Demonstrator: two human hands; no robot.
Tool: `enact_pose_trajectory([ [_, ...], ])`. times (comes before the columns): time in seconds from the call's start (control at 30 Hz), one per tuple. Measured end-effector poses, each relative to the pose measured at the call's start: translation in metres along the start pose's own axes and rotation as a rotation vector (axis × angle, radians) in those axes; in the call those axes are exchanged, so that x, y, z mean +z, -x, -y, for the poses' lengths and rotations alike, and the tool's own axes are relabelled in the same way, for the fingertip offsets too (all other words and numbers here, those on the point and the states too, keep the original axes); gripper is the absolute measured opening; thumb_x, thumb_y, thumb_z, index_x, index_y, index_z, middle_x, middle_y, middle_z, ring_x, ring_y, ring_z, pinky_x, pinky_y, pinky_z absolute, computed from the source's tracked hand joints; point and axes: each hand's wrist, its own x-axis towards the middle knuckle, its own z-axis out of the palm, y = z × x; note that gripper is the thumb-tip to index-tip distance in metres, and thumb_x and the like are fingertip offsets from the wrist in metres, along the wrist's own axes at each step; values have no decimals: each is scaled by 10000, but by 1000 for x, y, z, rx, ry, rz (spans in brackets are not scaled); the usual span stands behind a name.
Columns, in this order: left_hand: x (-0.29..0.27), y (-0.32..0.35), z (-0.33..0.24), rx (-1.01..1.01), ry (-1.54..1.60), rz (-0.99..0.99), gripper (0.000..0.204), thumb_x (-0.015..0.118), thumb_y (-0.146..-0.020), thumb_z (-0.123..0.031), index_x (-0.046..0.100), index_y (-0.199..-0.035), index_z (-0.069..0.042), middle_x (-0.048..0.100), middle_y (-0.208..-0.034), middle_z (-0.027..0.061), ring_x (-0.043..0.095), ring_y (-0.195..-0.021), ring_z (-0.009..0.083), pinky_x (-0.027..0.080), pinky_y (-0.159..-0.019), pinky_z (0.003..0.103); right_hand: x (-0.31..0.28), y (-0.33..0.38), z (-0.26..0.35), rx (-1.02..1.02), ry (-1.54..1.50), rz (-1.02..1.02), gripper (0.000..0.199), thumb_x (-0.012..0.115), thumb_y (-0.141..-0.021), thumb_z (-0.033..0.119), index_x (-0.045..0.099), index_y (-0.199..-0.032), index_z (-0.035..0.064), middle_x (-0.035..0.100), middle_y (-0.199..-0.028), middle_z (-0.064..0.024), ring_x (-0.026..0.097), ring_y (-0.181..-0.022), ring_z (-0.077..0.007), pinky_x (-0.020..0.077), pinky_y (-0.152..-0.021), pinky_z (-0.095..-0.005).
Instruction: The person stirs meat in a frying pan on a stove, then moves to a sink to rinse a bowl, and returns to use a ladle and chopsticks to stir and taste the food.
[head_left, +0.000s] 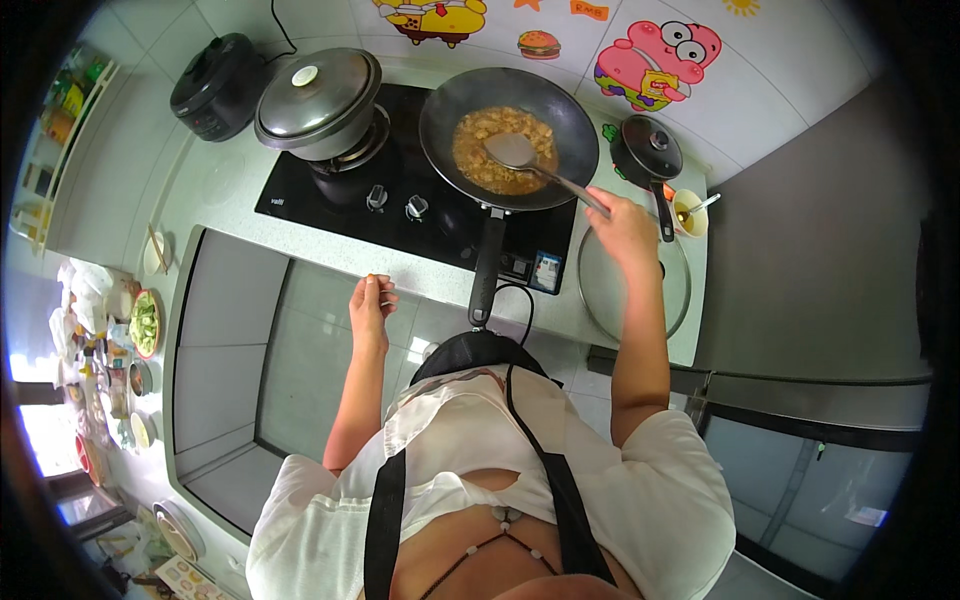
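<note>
My right hand [623,232] is wrapped round the handle of a metal wok spatula [514,151]. The spatula's blade rests in brownish, saucy chopped food [478,135] inside a dark wok [570,120]. That wok sits on the right burner of a black glass gas stove [300,190], its long black handle pointing toward me. Nothing shows in my left hand [370,312], which hangs in front of the counter edge with fingers curled closed, apart from the wok handle.
A lidded metal pot [320,95] occupies the left burner, beside a black rice cooker [215,88]. To the right lie a glass lid [600,285], a small lidded black saucepan [648,150] and a bowl with a spoon [692,215]. Chopped greens fill a plate [145,323] at left.
</note>
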Motion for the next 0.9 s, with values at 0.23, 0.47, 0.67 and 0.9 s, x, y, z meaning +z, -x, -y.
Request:
enact_pose_trajectory([
  [0.23, -6, 1, 1, -2, 7, -19, 226, 433, -891, -283, 543, -834, -93, 548, -746, -15, 495, -607, 66, 378, -558, 202, 28, -33, -9, 63, -91, -103, 333, 555, -770, 294, 568, -1098, 236, 621, -900, -116, 583, -840, -295, 460, -719, -380],
  [0.47, -17, -1, 1, 49, 20, -44, 237, 436, -891, -293, 540, -836, -88, 552, -762, -3, 498, -611, 73, 383, -555, 209, 49, -29, 2, 11, -28, -88, 333, 545, -785, 293, 556, -1115, 242, 622, -890, -119, 587, -820, -310, 461, -702, -407],
  [0.67, -22, -1, 4, 9, 20, -62, 243, 437, -891, -295, 539, -836, -82, 552, -763, 3, 499, -616, 78, 384, -551, 211, 34, 3, -4, 51, 6, -93, 331, 531, -790, 263, 558, -1113, 201, 621, -871, -133, 587, -805, -317, 459, -690, -409],
  [0.9, -11, 0, -2, 4, 10, -33, 237, 433, -893, -285, 537, -833, -81, 544, -746, -1, 493, -611, 77, 380, -554, 208, 15, 28, -4, 130, 12, -39, 329, 526, -785, 254, 565, -1106, 191, 618, -829, -149, 587, -771, -327, 458, -679, -417],
])
